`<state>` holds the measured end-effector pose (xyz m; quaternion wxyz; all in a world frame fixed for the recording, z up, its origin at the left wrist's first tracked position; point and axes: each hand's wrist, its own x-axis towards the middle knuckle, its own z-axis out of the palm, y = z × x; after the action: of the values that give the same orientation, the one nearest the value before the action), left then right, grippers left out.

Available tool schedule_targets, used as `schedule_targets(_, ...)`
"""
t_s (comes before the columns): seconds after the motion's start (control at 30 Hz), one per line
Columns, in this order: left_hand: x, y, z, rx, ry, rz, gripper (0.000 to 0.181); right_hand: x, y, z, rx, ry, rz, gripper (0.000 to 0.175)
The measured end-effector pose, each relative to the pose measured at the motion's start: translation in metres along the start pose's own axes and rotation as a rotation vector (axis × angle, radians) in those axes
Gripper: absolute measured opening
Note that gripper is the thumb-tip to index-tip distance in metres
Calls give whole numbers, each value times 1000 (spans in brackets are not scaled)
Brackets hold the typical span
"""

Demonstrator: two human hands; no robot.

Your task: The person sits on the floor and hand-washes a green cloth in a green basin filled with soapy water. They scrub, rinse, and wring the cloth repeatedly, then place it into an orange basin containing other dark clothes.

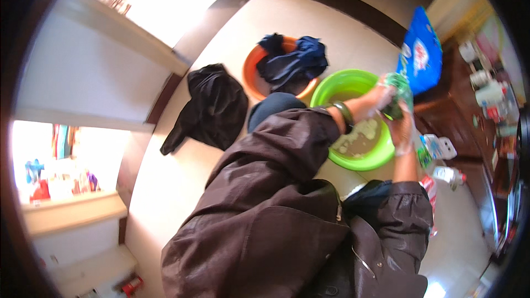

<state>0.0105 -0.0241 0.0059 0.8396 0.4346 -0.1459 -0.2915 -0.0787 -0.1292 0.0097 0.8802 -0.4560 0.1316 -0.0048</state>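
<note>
My left hand (381, 96), with a dark bangle (344, 116) on its wrist, grips a soapy green cloth (399, 85). Opposite it, my right hand (401, 129) holds the same cloth from the near side, suds on its skin. Both hands are over the right side of a bright green plastic basin (364, 163). Inside the basin is murky water (362, 142) with patches of foam. The cloth's exact shape is blurred, and fingers hide part of it.
An orange basin (252, 70) holds dark blue clothes (296, 64). A black garment (217, 105) lies on the tiled floor (161, 198). A blue detergent bag (420, 56) stands beyond my hands, near a brown wooden cabinet (451, 111). Plastic bottles (447, 174) are at the right.
</note>
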Motion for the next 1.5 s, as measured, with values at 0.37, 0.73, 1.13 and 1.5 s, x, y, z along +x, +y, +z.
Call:
schedule_targets(0.37,7,-22,21,799,67,70,116,28,-7,-73,362,-282,112,22)
schedule_targets(0.73,-6,166,-94,184,66,153,61,4,-59,-45,688,-278,-78,59)
schedule_targets(1.13,-101,129,-389,41,923,-70,34,17,-58,-38,598,-96,-144,62)
schedule_targets(1.5,-302,-6,-521,172,1871,-222,34,33,-40,-39,512,42,-97,64)
